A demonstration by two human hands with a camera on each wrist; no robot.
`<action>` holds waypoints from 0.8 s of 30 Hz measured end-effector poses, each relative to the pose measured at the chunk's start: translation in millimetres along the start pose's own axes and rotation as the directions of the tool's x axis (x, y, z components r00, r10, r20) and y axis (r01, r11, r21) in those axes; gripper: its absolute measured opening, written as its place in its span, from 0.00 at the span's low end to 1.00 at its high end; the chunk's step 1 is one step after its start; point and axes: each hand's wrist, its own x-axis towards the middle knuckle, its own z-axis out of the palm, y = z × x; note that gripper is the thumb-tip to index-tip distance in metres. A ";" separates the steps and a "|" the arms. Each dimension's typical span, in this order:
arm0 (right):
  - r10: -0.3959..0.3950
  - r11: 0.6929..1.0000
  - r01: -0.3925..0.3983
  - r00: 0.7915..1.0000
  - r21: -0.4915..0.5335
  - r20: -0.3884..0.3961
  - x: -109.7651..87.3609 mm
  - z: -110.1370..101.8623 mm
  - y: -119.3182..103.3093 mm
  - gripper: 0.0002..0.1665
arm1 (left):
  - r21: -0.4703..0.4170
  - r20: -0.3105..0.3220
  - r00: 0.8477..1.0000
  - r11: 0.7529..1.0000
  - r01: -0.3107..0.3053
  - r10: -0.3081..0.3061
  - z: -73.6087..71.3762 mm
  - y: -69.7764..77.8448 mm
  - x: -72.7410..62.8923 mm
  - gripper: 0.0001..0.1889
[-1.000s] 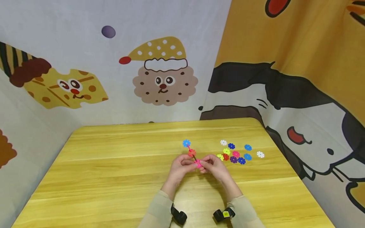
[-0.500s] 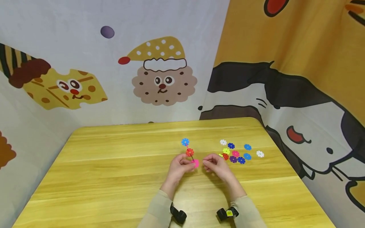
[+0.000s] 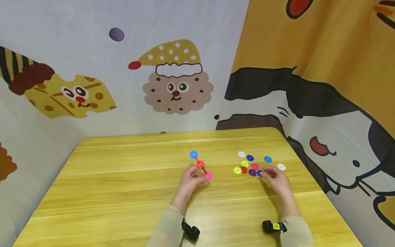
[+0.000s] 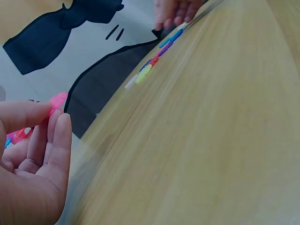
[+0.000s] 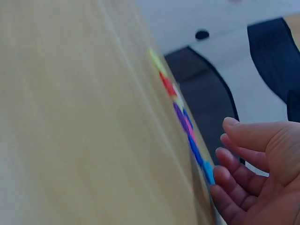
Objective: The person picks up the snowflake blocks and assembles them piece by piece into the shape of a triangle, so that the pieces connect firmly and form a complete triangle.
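My left hand (image 3: 188,182) pinches the pink snowflake disc (image 3: 209,176) at the near end of a linked chain. A dark piece joins it to a red-orange disc (image 3: 200,165), and a pink piece runs on to a light blue disc (image 3: 193,154). In the left wrist view the pink disc (image 4: 58,101) shows between thumb and fingers. My right hand (image 3: 276,180) hovers over the right end of the loose discs, partly covering a dark blue disc (image 3: 260,173). Its thumb and fingers are bent and apart in the right wrist view, holding nothing.
Several loose snowflake discs lie flat on the wooden table (image 3: 123,192), among them a yellow disc (image 3: 237,170), a purple disc (image 3: 252,172) and a white disc (image 3: 281,166). A printed curtain (image 3: 172,103) hangs behind the table.
My right hand has let go of the pink disc and moved right, over the loose discs. The left hand has shifted slightly left with the chain.
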 end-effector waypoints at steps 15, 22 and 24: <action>-0.126 0.984 0.133 0.990 -0.122 0.061 12.3 -10.4 23.4 0.24 | 0.004 -0.003 1.000 1.000 0.006 -0.006 -1.0 -0.6 2.5 0.20; -0.134 0.976 0.140 0.990 -0.169 0.047 13.9 -5.8 22.2 0.23 | 0.016 -0.005 1.000 1.000 0.009 -0.009 -0.4 0.4 1.8 0.19; -0.123 0.976 0.129 0.991 -0.175 0.045 14.5 -5.0 21.3 0.23 | 0.018 -0.003 1.000 1.000 0.010 -0.010 -0.5 0.3 1.9 0.21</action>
